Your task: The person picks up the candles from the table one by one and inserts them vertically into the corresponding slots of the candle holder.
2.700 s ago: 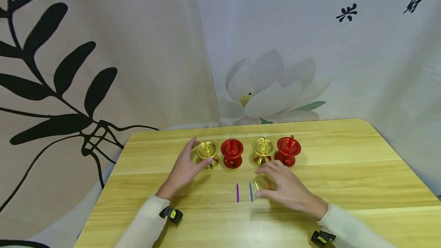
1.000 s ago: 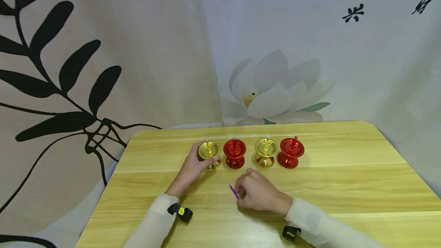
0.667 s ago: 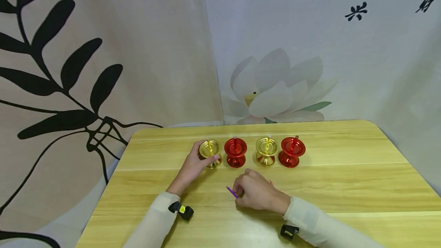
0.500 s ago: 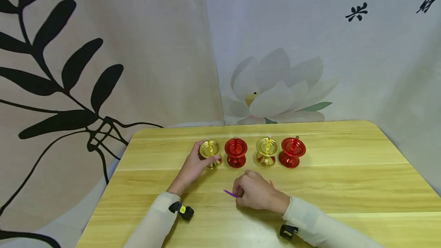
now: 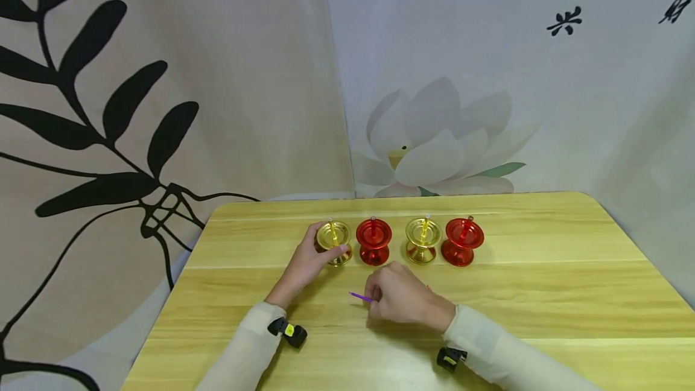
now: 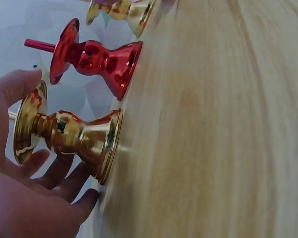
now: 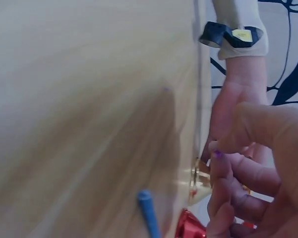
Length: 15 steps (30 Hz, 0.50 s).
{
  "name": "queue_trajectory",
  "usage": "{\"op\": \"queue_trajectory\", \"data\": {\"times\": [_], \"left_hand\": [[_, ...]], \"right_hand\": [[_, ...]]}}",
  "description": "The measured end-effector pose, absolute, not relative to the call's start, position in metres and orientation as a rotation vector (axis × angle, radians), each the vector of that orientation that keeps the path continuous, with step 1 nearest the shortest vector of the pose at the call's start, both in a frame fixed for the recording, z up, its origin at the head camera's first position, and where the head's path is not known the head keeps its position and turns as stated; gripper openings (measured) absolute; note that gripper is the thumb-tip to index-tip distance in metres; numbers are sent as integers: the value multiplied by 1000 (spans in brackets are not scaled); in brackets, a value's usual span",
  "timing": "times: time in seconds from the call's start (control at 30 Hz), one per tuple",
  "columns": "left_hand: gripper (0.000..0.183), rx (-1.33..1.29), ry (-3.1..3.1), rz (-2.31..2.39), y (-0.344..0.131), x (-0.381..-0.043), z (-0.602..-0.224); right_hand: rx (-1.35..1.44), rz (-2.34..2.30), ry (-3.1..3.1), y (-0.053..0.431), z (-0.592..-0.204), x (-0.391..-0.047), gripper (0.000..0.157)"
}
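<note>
My left hand (image 5: 298, 265) holds the leftmost gold candle holder (image 5: 333, 233), which stands upright on the table. In the left wrist view its thumb lies at the dish rim, with the fingers (image 6: 59, 173) on the far side of the stem. My right hand (image 5: 400, 295) pinches a thin purple candle (image 5: 359, 297) between thumb and fingers, just above the table. That candle points left toward the left forearm. A blue candle (image 7: 148, 213) lies on the table below the right hand in the right wrist view; the head view hides it behind that hand.
Right of the held holder stand a red holder (image 5: 373, 234), another gold holder (image 5: 423, 233) and another red one (image 5: 464, 234), each with an upright spike. A printed cloth (image 5: 260, 77) hangs behind the wooden table (image 5: 543, 282).
My right hand has picked up the purple candle from the table and turned it to point left, lifting slightly. My left hand has closed onto the gold holder.
</note>
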<state>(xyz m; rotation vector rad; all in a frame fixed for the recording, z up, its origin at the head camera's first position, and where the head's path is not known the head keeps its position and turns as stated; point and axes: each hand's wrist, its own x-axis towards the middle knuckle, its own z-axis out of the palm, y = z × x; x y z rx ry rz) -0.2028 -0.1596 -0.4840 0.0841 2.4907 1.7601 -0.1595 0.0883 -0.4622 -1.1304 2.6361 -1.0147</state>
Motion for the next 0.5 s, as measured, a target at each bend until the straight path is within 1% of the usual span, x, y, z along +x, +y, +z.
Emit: {"op": "queue_trajectory", "data": {"times": [0.13, 0.37, 0.5], "left_hand": [[77, 93, 2493, 1767, -160, -204, -485], [77, 126, 2462, 1820, -161, -204, -486], [75, 148, 2446, 1857, -161, -202, -486]], "right_hand": [[-1162, -1047, 2666, 86, -455, -164, 15], [-1185, -1152, 2646, 80, -451, -171, 24], [-1203, -1220, 2654, 75, -445, -176, 24]]}}
